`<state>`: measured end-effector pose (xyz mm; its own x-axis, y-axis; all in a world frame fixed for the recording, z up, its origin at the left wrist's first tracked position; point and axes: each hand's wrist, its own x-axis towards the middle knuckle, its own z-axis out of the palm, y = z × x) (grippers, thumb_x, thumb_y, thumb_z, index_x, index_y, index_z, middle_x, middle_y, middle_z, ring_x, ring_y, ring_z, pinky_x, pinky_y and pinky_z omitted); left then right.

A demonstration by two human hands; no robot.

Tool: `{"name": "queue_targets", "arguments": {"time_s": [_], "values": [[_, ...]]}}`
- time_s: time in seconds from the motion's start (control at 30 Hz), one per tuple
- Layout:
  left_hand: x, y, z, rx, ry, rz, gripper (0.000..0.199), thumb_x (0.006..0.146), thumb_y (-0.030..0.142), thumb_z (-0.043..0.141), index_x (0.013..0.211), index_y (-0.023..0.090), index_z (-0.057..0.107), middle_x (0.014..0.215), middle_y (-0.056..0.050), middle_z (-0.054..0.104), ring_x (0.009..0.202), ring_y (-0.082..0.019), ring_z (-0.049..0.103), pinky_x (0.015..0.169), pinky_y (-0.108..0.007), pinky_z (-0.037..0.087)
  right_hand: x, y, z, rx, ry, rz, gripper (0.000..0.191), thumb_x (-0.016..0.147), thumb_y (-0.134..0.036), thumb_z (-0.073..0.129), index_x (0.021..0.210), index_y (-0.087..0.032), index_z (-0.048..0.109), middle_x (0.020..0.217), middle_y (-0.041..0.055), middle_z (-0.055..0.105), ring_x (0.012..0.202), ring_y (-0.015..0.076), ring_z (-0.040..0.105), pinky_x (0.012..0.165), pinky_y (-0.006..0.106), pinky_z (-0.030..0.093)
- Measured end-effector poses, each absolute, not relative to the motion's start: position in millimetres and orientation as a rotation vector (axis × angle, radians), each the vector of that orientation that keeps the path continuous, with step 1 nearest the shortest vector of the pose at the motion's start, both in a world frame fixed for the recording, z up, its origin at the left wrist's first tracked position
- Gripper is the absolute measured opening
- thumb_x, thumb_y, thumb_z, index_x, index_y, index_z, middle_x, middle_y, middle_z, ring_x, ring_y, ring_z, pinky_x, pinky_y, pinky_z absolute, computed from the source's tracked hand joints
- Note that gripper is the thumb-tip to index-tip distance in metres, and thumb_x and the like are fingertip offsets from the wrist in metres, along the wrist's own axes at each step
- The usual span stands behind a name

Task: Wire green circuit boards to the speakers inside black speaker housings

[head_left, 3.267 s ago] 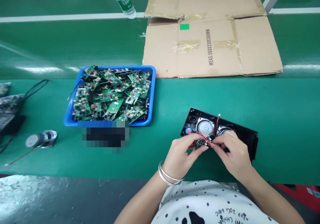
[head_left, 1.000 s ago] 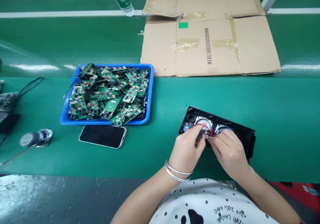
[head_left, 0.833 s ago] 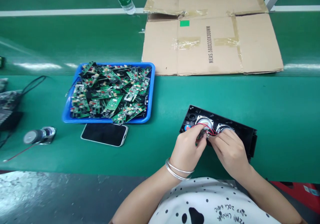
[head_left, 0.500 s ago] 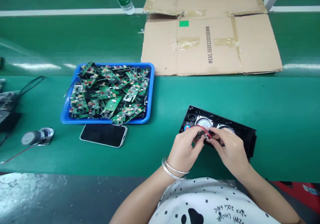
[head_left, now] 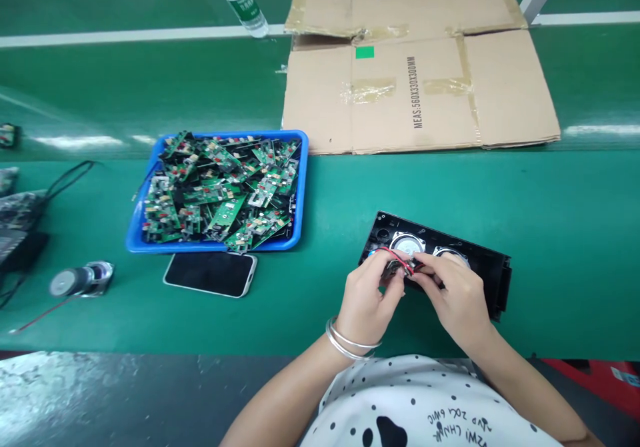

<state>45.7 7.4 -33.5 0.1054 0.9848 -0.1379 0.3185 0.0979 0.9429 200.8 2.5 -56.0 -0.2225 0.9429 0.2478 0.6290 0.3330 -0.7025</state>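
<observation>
A black plastic speaker housing (head_left: 487, 270) lies at an angle on the green bench, with two round silver-framed speakers (head_left: 407, 242) in it. Over its near left part, my left hand (head_left: 369, 297) is closed on a small circuit board (head_left: 391, 268), mostly covered by the fingers. My right hand (head_left: 456, 294) pinches the red and black wires (head_left: 404, 264) close to the board's edge. Fingertips of both hands nearly meet there, and they hide the wire ends. Part of the second speaker is behind the right hand.
A blue tray (head_left: 303, 194) heaped with circuit boards stands left of the housing, a phone (head_left: 210, 274) by its near edge. Farther left lie loose speakers (head_left: 80, 279) with a red wire. Flattened cardboard (head_left: 385, 114) and a water bottle (head_left: 245, 7) are at the back.
Both hands keep their grip above the housing, with the fingers and wires shifted slightly left. The whole view has tilted a little.
</observation>
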Motion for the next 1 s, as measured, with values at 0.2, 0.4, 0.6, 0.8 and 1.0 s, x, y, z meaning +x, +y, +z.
{"name": "queue_targets", "arguments": {"time_s": [0.2, 0.4, 0.6, 0.8, 1.0], "values": [[40.0, 9.2, -35.0, 1.29, 1.291, 0.806, 0.012, 0.078, 0.018, 0.059, 0.09, 0.016, 0.06, 0.082, -0.004, 0.067, 0.07, -0.016, 0.066, 0.059, -0.025, 0.059, 239.1, -2.3, -40.2, -1.535, -1.823, 0.534, 0.023, 0.089, -0.03, 0.059, 0.11, -0.02, 0.06, 0.086, 0.0019, 0.068, 0.066, 0.0143, 0.063, 0.063, 0.027, 0.054], [21.2, 15.0, -33.6, 1.384, 1.297, 0.705, 0.017, 0.073, 0.026, 0.069, 0.087, 0.018, 0.064, 0.081, -0.005, 0.071, 0.061, -0.015, 0.065, 0.053, -0.024, 0.056, 282.8, -7.6, -38.4, -1.641, -1.841, 0.288, 0.019, 0.088, -0.03, 0.059, 0.105, -0.022, 0.061, 0.099, 0.0059, 0.065, 0.092, 0.023, 0.061, 0.087, 0.043, 0.05], [24.1, 21.1, -25.0, 1.26, 1.359, 0.431, 0.032, 0.073, 0.045, 0.067, 0.061, 0.016, 0.057, 0.046, -0.001, 0.061, 0.04, -0.014, 0.059, 0.036, -0.019, 0.044, 264.1, -14.1, -51.7, -1.544, -2.306, 0.331, 0.068, 0.081, -0.058, 0.057, 0.132, -0.015, 0.041, 0.144, 0.0203, 0.029, 0.132, 0.0412, 0.027, 0.1, 0.074, 0.014], [35.7, 18.3, -25.6, 1.042, 1.3, 0.277, 0.054, 0.088, 0.055, 0.038, 0.053, 0.016, 0.052, 0.043, -0.004, 0.057, 0.033, -0.011, 0.055, 0.029, -0.016, 0.036, 250.5, -12.5, -62.4, -1.631, -2.468, 0.191, 0.079, 0.075, -0.041, 0.065, 0.14, -0.014, 0.028, 0.139, 0.0219, 0.035, 0.123, 0.0424, 0.035, 0.097, 0.072, 0.017], [32.2, 20.9, -23.3, 1.097, 1.249, 0.437, 0.043, 0.085, 0.053, 0.044, 0.082, 0.014, 0.061, 0.059, -0.005, 0.066, 0.046, -0.014, 0.063, 0.038, -0.019, 0.045, 263.6, -10.2, -55.3, -1.777, -2.237, 0.227, 0.074, 0.076, -0.042, 0.058, 0.138, -0.017, 0.027, 0.133, 0.0145, 0.044, 0.12, 0.0339, 0.04, 0.102, 0.061, 0.021]]}}
